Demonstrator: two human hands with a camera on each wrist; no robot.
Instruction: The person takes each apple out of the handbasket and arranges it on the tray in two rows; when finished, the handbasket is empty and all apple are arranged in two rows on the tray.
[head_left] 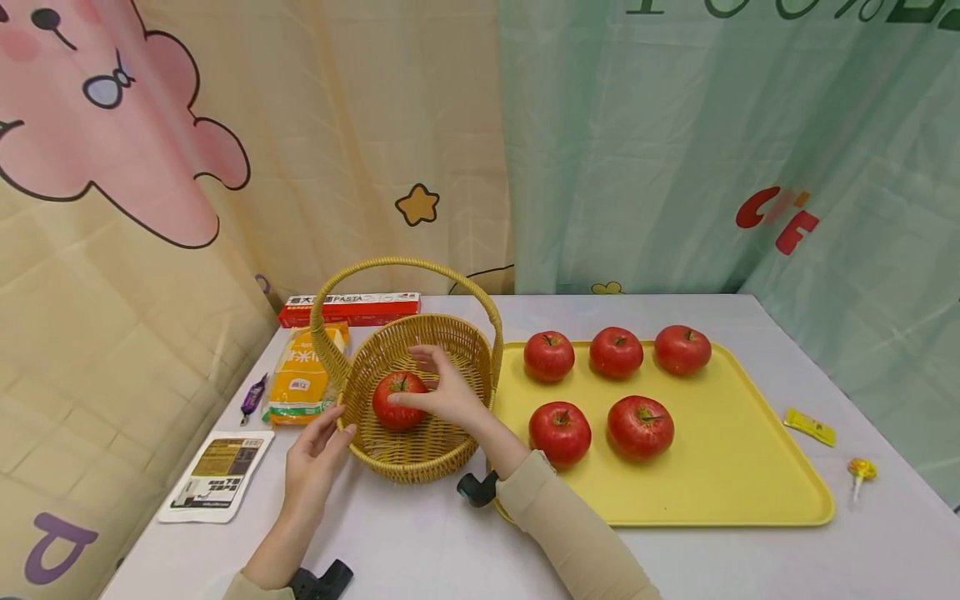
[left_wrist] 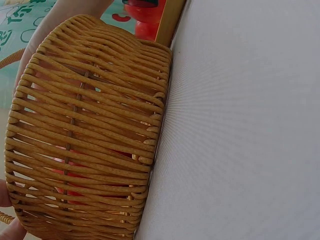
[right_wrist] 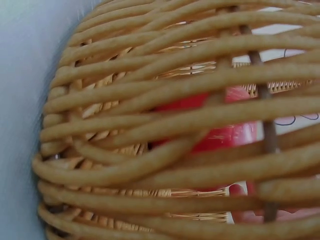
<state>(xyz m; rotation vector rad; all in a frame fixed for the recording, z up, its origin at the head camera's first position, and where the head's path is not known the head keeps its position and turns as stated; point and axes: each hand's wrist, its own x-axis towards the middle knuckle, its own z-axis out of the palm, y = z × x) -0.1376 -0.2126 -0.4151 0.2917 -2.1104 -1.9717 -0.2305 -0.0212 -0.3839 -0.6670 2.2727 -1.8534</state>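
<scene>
Apple (head_left: 397,401) in basket (head_left: 420,458); tray (head_left: 735,492) right; pasta box (head_left: 349,308) behind.

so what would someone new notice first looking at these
Probably the wicker basket at the middle of the table, with one red apple inside and the right hand reaching in, fingers straight and touching it. The left hand rests against the basket's near-left rim. Next, the yellow tray to the right, carrying five more red apples in two rows.

Left hand (head_left: 313,457) extended forward from a bare forearm, fingers straight and relaxed, thumb apart, right hand (head_left: 448,393) in a beige sleeve reaching forward-left, fingers loosely spread, fingertips pointing left, wrist bent
</scene>
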